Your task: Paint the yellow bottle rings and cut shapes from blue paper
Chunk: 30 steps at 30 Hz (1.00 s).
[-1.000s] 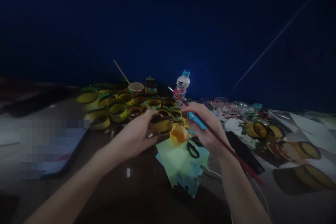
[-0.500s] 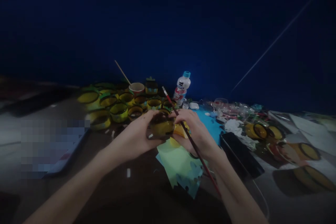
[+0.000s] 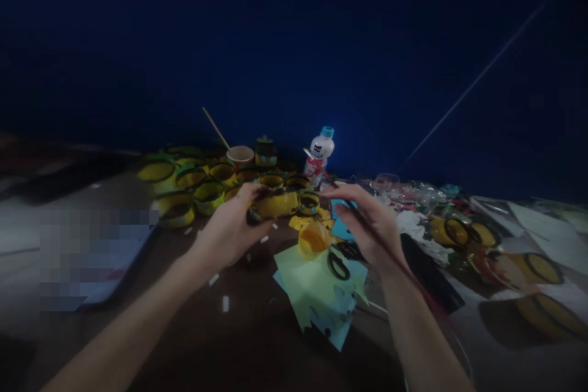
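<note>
My left hand is closed around a short yellow tube piece with dark edges, lying on its side in the grip. To the right, my right hand pinches a paintbrush with a dark red handle; its bristle end points up and left, in front of the bottle. Between the hands, a small cup of yellow-orange stuff stands at the top of green paper sheets. Scissors with black handles lie on the paper. Similar yellow rings crowd the table beyond my left hand.
A white bottle with a blue cap and a paper cup with a stick stand at the back. A dark phone-like block, crumpled tissue and more yellow rings lie right. A blurred-out screen is left.
My hands have drawn apart, the right one moving right with the brush. The yellow tube piece stays in my left hand, now tilted and a little further left. The cup and scissors have come into clear view.
</note>
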Each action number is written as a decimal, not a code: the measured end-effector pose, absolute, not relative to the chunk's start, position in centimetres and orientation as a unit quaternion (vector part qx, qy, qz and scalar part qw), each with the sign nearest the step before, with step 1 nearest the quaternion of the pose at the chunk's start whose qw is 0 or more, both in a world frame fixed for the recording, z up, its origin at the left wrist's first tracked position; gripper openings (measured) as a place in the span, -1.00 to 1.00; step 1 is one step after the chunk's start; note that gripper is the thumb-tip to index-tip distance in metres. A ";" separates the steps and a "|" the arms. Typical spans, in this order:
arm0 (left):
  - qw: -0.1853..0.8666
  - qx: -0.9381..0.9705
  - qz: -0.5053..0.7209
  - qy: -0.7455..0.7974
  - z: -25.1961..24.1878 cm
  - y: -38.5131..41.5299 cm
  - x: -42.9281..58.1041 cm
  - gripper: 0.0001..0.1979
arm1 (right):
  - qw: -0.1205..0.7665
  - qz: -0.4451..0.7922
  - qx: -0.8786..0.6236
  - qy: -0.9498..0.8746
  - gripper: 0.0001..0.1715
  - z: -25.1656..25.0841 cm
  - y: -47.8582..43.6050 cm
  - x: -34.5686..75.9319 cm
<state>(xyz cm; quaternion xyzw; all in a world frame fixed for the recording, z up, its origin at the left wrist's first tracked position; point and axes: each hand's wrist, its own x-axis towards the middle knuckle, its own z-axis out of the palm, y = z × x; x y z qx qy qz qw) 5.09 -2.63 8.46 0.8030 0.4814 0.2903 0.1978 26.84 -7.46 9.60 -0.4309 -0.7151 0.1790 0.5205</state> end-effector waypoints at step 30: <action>0.293 0.798 0.334 0.408 8.5 -2.7 4.4 -0.51 | 0.587 0.393 -0.284 -0.648 -0.77 9.5 -7.6 28.2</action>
